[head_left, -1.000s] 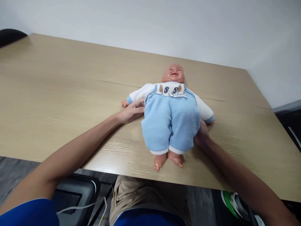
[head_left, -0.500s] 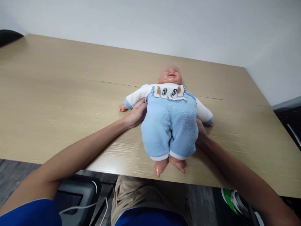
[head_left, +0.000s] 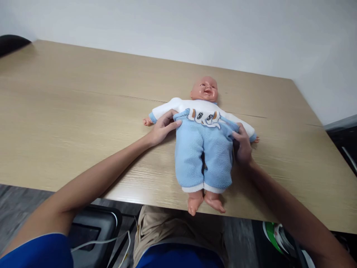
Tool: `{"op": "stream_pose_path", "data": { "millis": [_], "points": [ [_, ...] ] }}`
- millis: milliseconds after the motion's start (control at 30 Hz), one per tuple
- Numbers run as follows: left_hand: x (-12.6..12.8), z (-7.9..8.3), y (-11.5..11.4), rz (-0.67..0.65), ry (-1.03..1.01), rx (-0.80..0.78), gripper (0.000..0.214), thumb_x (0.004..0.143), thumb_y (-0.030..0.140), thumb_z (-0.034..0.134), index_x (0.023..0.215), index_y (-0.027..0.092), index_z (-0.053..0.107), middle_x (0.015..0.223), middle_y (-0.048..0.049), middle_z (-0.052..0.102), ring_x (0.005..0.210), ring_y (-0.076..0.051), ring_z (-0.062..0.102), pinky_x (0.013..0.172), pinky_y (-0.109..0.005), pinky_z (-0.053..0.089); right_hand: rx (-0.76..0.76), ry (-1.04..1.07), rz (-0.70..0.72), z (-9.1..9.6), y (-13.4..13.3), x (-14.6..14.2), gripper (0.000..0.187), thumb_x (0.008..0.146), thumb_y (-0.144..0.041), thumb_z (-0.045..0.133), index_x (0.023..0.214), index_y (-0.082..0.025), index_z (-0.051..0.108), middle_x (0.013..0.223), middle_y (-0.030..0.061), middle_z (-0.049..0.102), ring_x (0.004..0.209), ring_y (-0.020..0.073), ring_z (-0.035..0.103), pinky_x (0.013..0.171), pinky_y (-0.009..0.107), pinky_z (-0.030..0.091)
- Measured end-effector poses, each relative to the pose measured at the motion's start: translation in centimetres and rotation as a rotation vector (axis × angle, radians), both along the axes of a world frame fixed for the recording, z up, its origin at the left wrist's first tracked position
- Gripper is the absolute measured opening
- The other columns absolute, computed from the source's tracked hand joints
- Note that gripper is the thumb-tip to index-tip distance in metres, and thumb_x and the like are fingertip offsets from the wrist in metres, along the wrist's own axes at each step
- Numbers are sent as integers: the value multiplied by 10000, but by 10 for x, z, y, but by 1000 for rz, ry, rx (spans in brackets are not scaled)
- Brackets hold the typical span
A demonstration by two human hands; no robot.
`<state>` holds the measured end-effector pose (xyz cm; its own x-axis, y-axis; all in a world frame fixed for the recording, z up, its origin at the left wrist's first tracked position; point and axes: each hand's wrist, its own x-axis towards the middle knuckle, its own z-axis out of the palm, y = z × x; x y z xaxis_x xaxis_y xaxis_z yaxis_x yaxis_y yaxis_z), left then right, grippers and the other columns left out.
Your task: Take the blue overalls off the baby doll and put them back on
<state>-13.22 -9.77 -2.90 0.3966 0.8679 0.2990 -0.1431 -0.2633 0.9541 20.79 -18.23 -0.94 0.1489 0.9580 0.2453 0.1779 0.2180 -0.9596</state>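
A baby doll (head_left: pixel 205 91) lies on its back on the table, head away from me and bare feet at the front edge. It wears a white long-sleeved top (head_left: pixel 181 106) and light blue fleece pants (head_left: pixel 192 149) with an animal face at the waist. My left hand (head_left: pixel 164 128) pinches the waistband at the left side, thumb on the outside. On the right side, my right hand (head_left: pixel 242 143) grips the waistband too, its fingers partly hidden by the cloth. Between both hands the waistband is stretched sideways.
The wooden table (head_left: pixel 83 111) reaches back to a white wall (head_left: pixel 167 29). Below its front edge are a dark grey case (head_left: pixel 95 230) with a white cable (head_left: pixel 97 242) and, at right, a green and white roll (head_left: pixel 275 238).
Both hands have moved from beside and under the doll's body to the waistband and closed on it. The waistband is pulled wider, and the doll's legs have shifted slightly towards me.
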Motion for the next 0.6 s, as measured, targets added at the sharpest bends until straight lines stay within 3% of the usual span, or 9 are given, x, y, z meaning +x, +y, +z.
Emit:
{"op": "stream_pose_path", "data": {
  "millis": [133,233,367,500,600],
  "points": [
    [5,7,3,61,12,117,630,1012,805,933,950,236,670,960,-21,604,911,-208,517,868,-367,432,30,-20,12,12,13,3,317,958,-542,868,941,-295,669,884,-12,575,821,217,526,787,366,546],
    [8,6,4,90,-31,2,629,1017,842,908,1020,243,714,999,-31,656,929,-217,545,898,-362,466,-61,89,52,10,28,1,384,1001,-612,873,966,-308,640,850,-43,567,761,191,500,747,319,524],
    [4,0,4,111,33,-133,684,983,894,903,1103,237,755,1042,-43,688,979,-241,561,982,-371,485,-124,-25,77,-6,32,4,469,1016,-727,884,964,-298,703,897,-32,646,878,212,576,929,352,600],
    [-8,-4,2,134,214,-21,558,1079,789,837,1015,244,734,996,-41,620,1011,-277,533,1071,-400,500,-141,-125,37,-17,21,13,481,1040,-674,887,828,-297,677,871,-9,646,967,258,613,1190,466,612],
    [-13,-5,-2,136,278,31,465,1101,684,837,986,247,730,1021,-65,642,1089,-320,564,1201,-445,507,-166,-29,14,-22,16,13,335,1029,-614,891,977,-301,785,1118,62,815,1291,350,717,1416,580,505]
  ]
}}
